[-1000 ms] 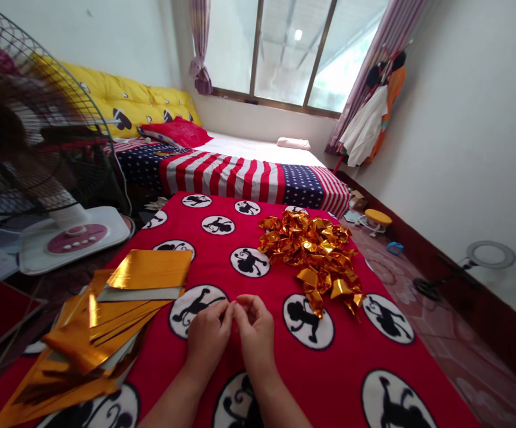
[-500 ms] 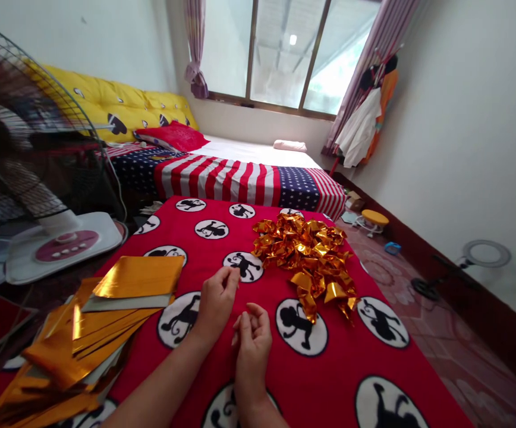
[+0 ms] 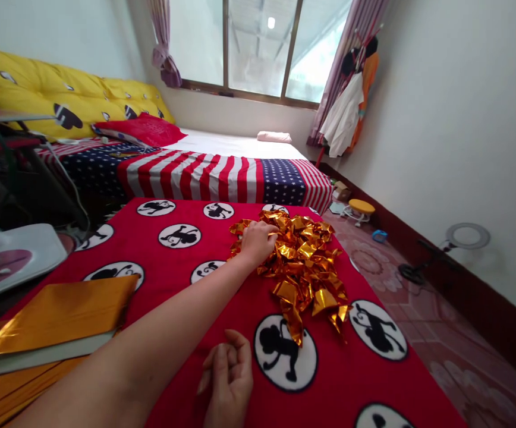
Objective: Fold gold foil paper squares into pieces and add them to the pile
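My left hand [image 3: 258, 242] reaches forward over the left edge of a pile of folded shiny gold foil pieces [image 3: 305, 249]. Its fingers are bent, and anything between them is too small or hidden to name. Near the front of the red cloth [image 3: 329, 380], which has white circles with black monkeys, my right hand [image 3: 229, 371] rests palm up with loosely curled fingers and nothing in it. At the lower left lies a stack of flat gold foil sheets [image 3: 68, 306] with pale backing.
Part of a white fan base [image 3: 39, 252] stands at the left. Behind the cloth is a bed with a flag-pattern cover [image 3: 195, 175]. A yellow stool [image 3: 361, 206] and a ring light [image 3: 467, 236] are on the floor at the right.
My left hand has moved forward and right, away from my right hand to the foil pile. My right hand has stayed low. The view has shifted, so the fan is mostly out of frame.
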`<state>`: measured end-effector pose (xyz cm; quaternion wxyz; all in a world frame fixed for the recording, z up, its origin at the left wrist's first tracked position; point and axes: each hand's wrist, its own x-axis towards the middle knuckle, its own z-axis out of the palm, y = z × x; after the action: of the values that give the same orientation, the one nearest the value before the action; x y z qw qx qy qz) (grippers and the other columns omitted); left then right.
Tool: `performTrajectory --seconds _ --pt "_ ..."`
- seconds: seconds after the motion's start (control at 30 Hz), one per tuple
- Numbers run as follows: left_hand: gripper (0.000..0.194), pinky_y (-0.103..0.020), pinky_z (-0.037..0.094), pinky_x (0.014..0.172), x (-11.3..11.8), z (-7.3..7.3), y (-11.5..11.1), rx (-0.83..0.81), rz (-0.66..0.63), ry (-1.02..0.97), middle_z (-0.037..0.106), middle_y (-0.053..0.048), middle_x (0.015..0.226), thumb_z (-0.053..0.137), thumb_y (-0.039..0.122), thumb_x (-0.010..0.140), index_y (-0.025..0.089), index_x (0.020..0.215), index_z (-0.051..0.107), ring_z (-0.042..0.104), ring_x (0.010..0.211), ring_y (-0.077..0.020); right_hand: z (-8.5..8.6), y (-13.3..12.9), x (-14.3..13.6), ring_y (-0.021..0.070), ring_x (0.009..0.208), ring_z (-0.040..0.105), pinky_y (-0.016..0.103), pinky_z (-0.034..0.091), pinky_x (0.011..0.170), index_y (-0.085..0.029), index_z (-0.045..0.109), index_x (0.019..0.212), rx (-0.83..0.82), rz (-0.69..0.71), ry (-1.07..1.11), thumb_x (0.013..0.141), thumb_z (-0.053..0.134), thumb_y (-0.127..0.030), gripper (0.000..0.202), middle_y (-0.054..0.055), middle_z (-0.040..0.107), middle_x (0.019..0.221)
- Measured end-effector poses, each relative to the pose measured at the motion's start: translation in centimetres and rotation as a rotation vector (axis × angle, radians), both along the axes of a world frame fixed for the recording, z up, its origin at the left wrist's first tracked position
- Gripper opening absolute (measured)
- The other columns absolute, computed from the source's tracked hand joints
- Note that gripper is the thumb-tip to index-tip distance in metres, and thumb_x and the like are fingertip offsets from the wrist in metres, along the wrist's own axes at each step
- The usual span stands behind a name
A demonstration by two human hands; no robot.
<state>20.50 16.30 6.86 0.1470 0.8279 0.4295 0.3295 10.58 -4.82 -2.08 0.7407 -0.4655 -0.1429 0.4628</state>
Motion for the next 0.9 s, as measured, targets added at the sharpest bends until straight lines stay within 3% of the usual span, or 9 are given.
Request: performTrajectory --seconds 0.1,0.23,0.43,0.63,0.77,0.9 --pt "0.025 -0.039 0.036 0.090 1.6 -0.3 1.3 -0.007 0.017 0.098 0.068 -0.005 0.106 0.054 0.031 0.086 0.031 0.104 0.072 0.050 0.104 -0.0257 -0.6 0.1 -0.6 0.0048 0.038 0.033 0.016 0.022 0.036 -0.022 0.050 0.105 -0.020 -0.008 0.016 0.081 0.059 -0.058 0.044 -0.006 0.049 0.060" --pt "0.027 -0.045 0.034 0.091 3.5 -0.3 2.9 -0.031 0.049 0.173 0.067 -0.009 0.109 0.053 0.035 0.086 0.030 0.106 0.071 0.047 0.106 -0.0295 -1.1 0.1 -1.0 0.0056 0.038 0.031 0.017 0.020 0.035 -0.022 0.051 0.103 -0.037 -0.005 0.024 0.081 0.059 -0.059 0.043 -0.007 0.046 0.057" --pt "0.029 -0.047 0.034 0.092 4.9 -0.1 4.1 -0.060 0.070 0.196 0.068 -0.012 0.102 0.052 0.038 0.086 0.022 0.084 0.076 0.049 0.105 -0.0312 -1.4 0.1 -1.1 0.0057 0.039 0.031 0.017 0.020 0.036 -0.023 0.051 0.105 -0.065 0.051 0.015 0.083 0.056 -0.059 0.042 -0.005 0.048 0.060" --pt "0.034 -0.037 0.040 0.082 3.9 -0.1 4.9 -0.119 0.172 0.090 0.071 -0.013 0.085 0.052 0.040 0.085 0.018 0.076 0.076 0.059 0.094 -0.0284 -0.9 -0.1 -1.2 0.0062 0.040 0.033 0.018 0.020 0.037 -0.024 0.052 0.104 -0.079 0.062 -0.021 0.085 0.054 -0.058 0.040 -0.005 0.046 0.061" --pt "0.038 -0.030 0.042 0.069 2.4 -0.2 5.9 -0.173 0.244 -0.015 0.073 -0.010 0.079 0.049 0.043 0.086 0.017 0.088 0.076 0.064 0.079 -0.0220 -0.7 -0.1 -1.2 0.0063 0.040 0.033 0.018 0.021 0.037 -0.023 0.052 0.104 -0.083 0.065 -0.040 0.084 0.054 -0.059 0.040 -0.005 0.046 0.061" --pt "0.041 -0.026 0.042 0.065 1.0 -0.4 6.7 -0.168 0.252 -0.080 0.074 -0.009 0.087 0.045 0.043 0.089 0.016 0.096 0.074 0.065 0.079 -0.0190 -0.5 -0.2 -1.1 0.0060 0.041 0.034 0.018 0.022 0.038 -0.022 0.051 0.105 -0.078 0.109 -0.080 0.086 0.052 -0.057 0.039 -0.005 0.048 0.062"
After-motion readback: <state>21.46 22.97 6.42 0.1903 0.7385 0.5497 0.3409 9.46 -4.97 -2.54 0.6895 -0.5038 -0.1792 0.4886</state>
